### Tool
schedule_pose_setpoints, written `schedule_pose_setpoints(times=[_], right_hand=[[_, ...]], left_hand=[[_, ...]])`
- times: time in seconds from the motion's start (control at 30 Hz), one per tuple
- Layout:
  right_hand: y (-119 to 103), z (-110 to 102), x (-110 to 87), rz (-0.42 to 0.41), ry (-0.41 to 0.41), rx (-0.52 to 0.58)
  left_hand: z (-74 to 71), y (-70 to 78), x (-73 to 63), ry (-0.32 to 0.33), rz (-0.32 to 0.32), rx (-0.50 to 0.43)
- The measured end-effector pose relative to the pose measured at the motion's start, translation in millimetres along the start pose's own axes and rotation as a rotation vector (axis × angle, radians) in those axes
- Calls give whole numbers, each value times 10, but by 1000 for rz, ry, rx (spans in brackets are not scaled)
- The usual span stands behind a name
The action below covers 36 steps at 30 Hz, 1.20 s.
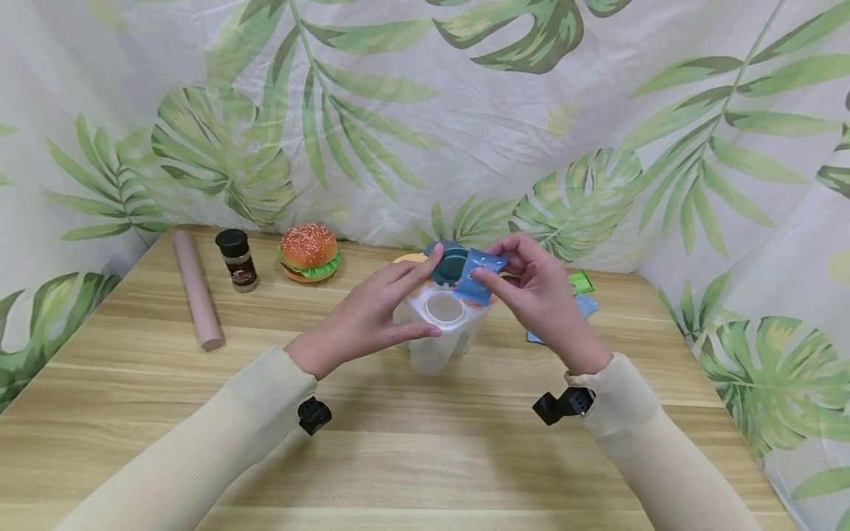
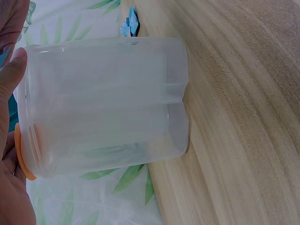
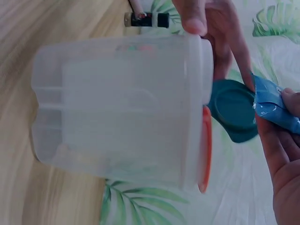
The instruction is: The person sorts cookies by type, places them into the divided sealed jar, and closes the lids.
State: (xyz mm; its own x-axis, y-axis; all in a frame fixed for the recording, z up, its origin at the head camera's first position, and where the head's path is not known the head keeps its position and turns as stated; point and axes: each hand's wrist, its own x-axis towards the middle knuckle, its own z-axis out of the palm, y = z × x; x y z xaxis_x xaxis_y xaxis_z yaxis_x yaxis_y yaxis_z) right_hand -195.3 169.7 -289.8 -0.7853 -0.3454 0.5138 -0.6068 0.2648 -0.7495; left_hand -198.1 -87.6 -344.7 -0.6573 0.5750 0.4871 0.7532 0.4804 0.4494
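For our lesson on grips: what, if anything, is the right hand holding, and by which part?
The right hand holds a blue packet by its right side in the head view.

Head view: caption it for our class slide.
Right hand pinches blue sachet above translucent canister, its teal lid flipped open.

One container (image 2: 103, 108), one teal lid (image 3: 234, 110), one burger (image 1: 309, 253), one jar (image 1: 237, 262), one rod (image 1: 197, 291), at least three packets (image 1: 477, 279)

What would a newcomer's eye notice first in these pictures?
Probably the shiny blue packet, pinched in the right hand above the translucent container. Then the bright burger, standing at the back left of the wooden table. Behind the table, the cloth with large green leaves also draws the eye.
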Motion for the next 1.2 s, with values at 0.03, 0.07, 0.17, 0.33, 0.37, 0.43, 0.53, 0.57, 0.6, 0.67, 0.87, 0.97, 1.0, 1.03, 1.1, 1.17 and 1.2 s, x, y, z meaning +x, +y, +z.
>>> schedule_pose_setpoints(times=[0.03,0.07,0.17,0.33,0.37,0.43,0.53,0.57,0.6,0.67,0.87,0.97,1.0,1.03,1.1,1.17,1.2], right_hand=[[-1,31,-1,-7,-13,-4],[-1,61,-2,-18,-25,-6],[11,142,-5,-56,-51,-19],[55,247,-15,-92,-78,-61],[67,261,-19,-92,-84,-75],[78,282,-27,-84,-91,-91],[87,301,-39,-82,-90,-120],[89,306,-43,-86,-87,-133],[91,312,-43,-93,-83,-146],[100,324,-44,-112,-78,-167],[121,345,-60,-160,-69,-182],[134,358,-63,-176,-63,-178],[138,362,-62,-182,-61,-176],[142,366,-61,-187,-60,-175],[155,373,-60,-199,-57,-174],[167,379,-62,-209,-56,-171],[174,383,-64,-213,-56,-172]], left_hand=[[1,0,0,0,0,-1],[2,-1,0,-1,-1,-1],[2,0,0,-3,-2,-6],[2,-8,-4,4,4,-2],[3,-9,-4,6,6,0],[5,-10,-5,10,7,4],[6,-9,1,12,11,6],[7,-9,2,13,14,6],[6,-10,5,13,16,5],[4,-11,7,14,20,4],[14,-8,11,19,12,0],[15,-8,7,23,9,2],[15,-9,6,24,11,3],[15,-10,5,25,13,3],[16,-14,4,28,16,3],[20,-19,3,33,21,1],[22,-20,3,35,22,0]])
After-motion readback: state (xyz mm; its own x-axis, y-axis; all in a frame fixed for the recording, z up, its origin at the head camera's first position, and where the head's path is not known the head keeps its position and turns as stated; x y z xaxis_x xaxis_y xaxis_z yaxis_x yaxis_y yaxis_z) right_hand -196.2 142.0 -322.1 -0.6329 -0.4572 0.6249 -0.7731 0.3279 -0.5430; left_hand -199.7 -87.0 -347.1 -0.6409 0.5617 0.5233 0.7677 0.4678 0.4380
